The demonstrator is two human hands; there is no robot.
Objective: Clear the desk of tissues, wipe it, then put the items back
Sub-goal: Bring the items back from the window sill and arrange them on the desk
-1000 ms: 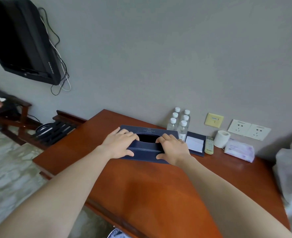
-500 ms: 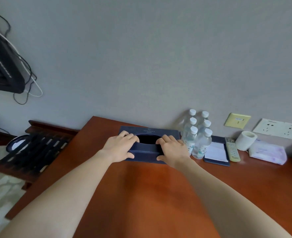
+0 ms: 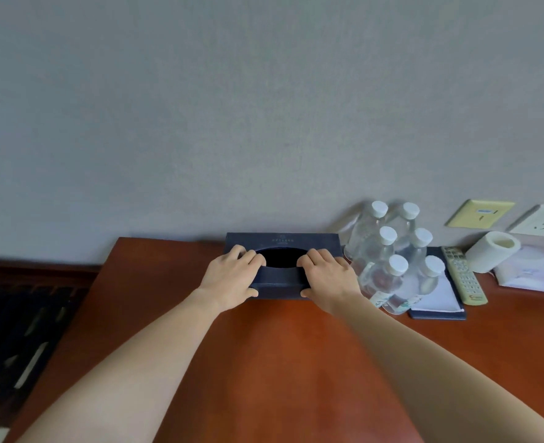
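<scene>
Centre frame on the wooden desk [image 3: 280, 362], a left hand [image 3: 229, 279] and right hand [image 3: 328, 279] clasp the front lip of the dark-blue tissue box [image 3: 283, 241], now pushed back against the wall beside the water bottles [image 3: 392, 257], suggesting the put-back stage is under way.

6 water btls [image 3: 387, 238], 1 tissue box [image 3: 282, 243], 1 remote [image 3: 464, 278], 1 paper roll [image 3: 491, 255].
</scene>
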